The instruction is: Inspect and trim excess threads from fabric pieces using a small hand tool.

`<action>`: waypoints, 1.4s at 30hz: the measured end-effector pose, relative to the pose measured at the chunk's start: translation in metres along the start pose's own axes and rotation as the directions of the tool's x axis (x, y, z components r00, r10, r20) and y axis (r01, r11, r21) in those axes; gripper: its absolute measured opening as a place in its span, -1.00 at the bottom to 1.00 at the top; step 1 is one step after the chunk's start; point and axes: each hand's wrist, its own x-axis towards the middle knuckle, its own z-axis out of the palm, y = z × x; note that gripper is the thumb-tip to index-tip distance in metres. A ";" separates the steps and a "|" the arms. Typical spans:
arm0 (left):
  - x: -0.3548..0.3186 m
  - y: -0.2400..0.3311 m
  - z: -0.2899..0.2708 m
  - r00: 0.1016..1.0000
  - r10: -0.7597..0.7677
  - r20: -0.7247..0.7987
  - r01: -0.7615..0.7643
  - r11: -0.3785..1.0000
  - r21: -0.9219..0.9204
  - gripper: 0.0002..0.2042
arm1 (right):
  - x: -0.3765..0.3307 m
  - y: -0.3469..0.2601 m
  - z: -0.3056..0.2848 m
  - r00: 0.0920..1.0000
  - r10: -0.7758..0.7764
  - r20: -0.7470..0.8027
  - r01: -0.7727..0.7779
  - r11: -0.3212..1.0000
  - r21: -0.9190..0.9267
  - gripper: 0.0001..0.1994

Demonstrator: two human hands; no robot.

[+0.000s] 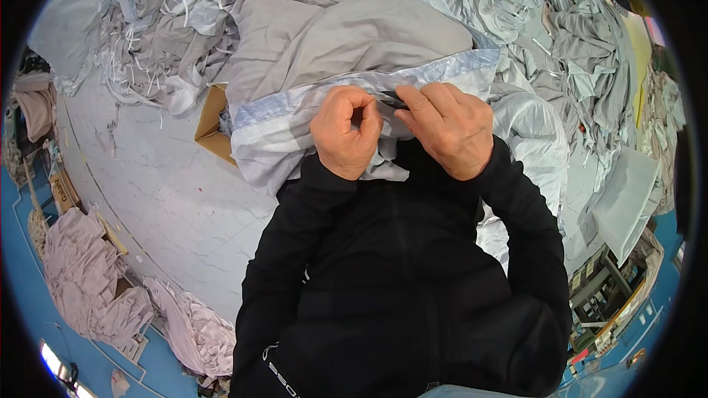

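Note:
A grey cloth [354, 33] with a blue-and-white border [276, 107] lies bunched on the table in front of me. My left hand [346, 129] is closed at that border, thumb and forefinger pressed together in a ring. The border fabric seems to be pinched there, though the fingertips partly hide it. Just to its right, my right hand [451, 129] is curled around a small dark pointed tool [391, 96], which looks like thread snips. Its tip points toward the left hand. Most of the tool is hidden by the fingers.
Heaps of grey and pale blue cloth [501, 0] with loose white ties cover the far side of the marbled table [162, 169]. An open cardboard box [214, 129] sits left of the cloth. Pinkish fabric piles [85, 273] lie beyond the left edge. At right stands a translucent plastic bin [627, 195].

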 end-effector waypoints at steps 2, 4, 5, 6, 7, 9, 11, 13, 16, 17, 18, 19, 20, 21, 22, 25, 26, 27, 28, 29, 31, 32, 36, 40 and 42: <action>0.000 0.002 0.001 0.997 0.072 -0.022 -0.071 0.997 0.033 -0.83 | 0.002 -0.001 0.000 1.000 -0.019 0.009 0.019 1.000 -0.019 -0.57; 0.001 0.005 0.002 0.994 0.105 -0.025 -0.104 0.993 0.052 -0.82 | 0.003 0.000 0.000 0.998 -0.046 0.034 0.048 0.997 -0.065 -0.57; 0.002 0.005 0.002 0.990 0.139 -0.027 -0.137 0.988 0.072 -0.80 | 0.004 0.000 0.000 0.998 -0.048 0.035 0.050 0.997 -0.065 -0.57; 0.001 0.005 0.002 0.990 0.139 -0.029 -0.137 0.988 0.072 -0.80 | 0.004 0.002 0.000 0.996 -0.071 0.047 0.075 0.994 -0.080 -0.57; 0.001 0.004 0.002 0.986 0.164 -0.019 -0.162 0.983 0.091 -0.79 | 0.005 0.002 0.000 0.994 -0.094 0.061 0.099 0.990 -0.095 -0.58; 0.001 0.003 0.003 0.982 0.188 -0.010 -0.186 0.976 0.109 -0.79 | 0.007 0.002 -0.002 0.989 -0.123 0.081 0.132 0.985 -0.110 -0.59; 0.001 0.003 0.003 0.973 0.233 -0.005 -0.230 0.966 0.117 -0.77 | 0.009 0.003 -0.003 0.984 -0.150 0.100 0.162 0.979 -0.125 -0.60; 0.001 0.002 0.004 0.973 0.231 -0.003 -0.229 0.966 0.118 -0.77 | 0.009 0.005 -0.002 0.979 -0.167 0.114 0.181 0.975 -0.132 -0.62; 0.000 0.001 0.003 0.974 0.227 -0.005 -0.225 0.967 0.124 -0.77 | 0.010 0.006 -0.002 0.976 -0.173 0.128 0.190 0.973 -0.130 -0.63; 0.000 0.001 0.003 0.974 0.228 -0.006 -0.225 0.966 0.124 -0.76 | 0.010 0.007 -0.002 0.976 -0.173 0.128 0.190 0.973 -0.131 -0.63; 0.000 0.001 0.003 0.974 0.228 -0.006 -0.225 0.966 0.124 -0.76 | 0.010 0.007 -0.001 0.976 -0.178 0.129 0.194 0.972 -0.130 -0.63; 0.000 0.000 0.003 0.974 0.226 -0.004 -0.224 0.966 0.127 -0.76 | 0.010 0.008 -0.001 0.975 -0.182 0.130 0.198 0.972 -0.129 -0.63; -0.001 0.000 0.003 0.974 0.225 -0.001 -0.223 0.966 0.130 -0.76 | 0.011 0.008 -0.001 0.975 -0.181 0.130 0.198 0.972 -0.128 -0.63; -0.001 0.000 0.003 0.974 0.225 -0.001 -0.223 0.966 0.129 -0.76 | 0.011 0.008 -0.001 0.975 -0.184 0.126 0.199 0.973 -0.116 -0.63; -0.001 0.000 0.003 0.976 0.220 -0.002 -0.218 0.967 0.129 -0.75 | 0.011 0.009 -0.001 0.975 -0.187 0.122 0.200 0.974 -0.104 -0.63; -0.002 0.001 0.004 0.979 0.205 0.000 -0.204 0.971 0.125 -0.75 | 0.010 0.010 -0.001 0.975 -0.194 0.108 0.204 0.974 -0.095 -0.64; -0.002 0.001 0.004 0.981 0.196 0.002 -0.194 0.973 0.122 -0.75 | 0.010 0.010 -0.001 0.975 -0.193 0.108 0.203 0.974 -0.095 -0.64; -0.002 0.001 0.004 0.981 0.195 0.002 -0.194 0.973 0.122 -0.75 | 0.010 0.011 -0.001 0.975 -0.195 0.106 0.205 0.975 -0.086 -0.65; -0.002 0.000 0.004 0.980 0.198 0.001 -0.196 0.972 0.126 -0.75 | 0.010 0.011 -0.001 0.975 -0.198 0.105 0.206 0.976 -0.076 -0.65; -0.002 0.001 0.004 0.980 0.201 0.000 -0.199 0.971 0.129 -0.75 | 0.010 0.011 -0.001 0.975 -0.198 0.104 0.206 0.976 -0.076 -0.65; -0.001 0.001 0.003 0.979 0.202 0.004 -0.201 0.972 0.121 -0.76 | 0.010 0.012 -0.002 0.976 -0.191 0.108 0.199 0.977 -0.071 -0.65; -0.001 0.001 0.002 0.979 0.204 0.008 -0.203 0.973 0.111 -0.76 | 0.010 0.012 -0.002 0.976 -0.190 0.107 0.199 0.978 -0.070 -0.65; -0.005 0.006 -0.007 0.990 0.140 -0.013 -0.139 0.988 0.071 -0.79 | 0.009 0.016 -0.004 0.983 -0.176 0.045 0.177 0.984 -0.023 -0.65; -0.011 0.004 -0.014 0.998 0.055 -0.021 -0.053 0.997 0.052 -0.88 | 0.008 0.021 -0.003 0.983 -0.181 0.013 0.181 0.983 -0.005 -0.64; -0.013 0.003 -0.015 0.999 0.046 -0.022 -0.046 0.998 0.039 -0.88 | 0.009 0.019 0.000 0.983 -0.186 0.012 0.186 0.983 0.007 -0.64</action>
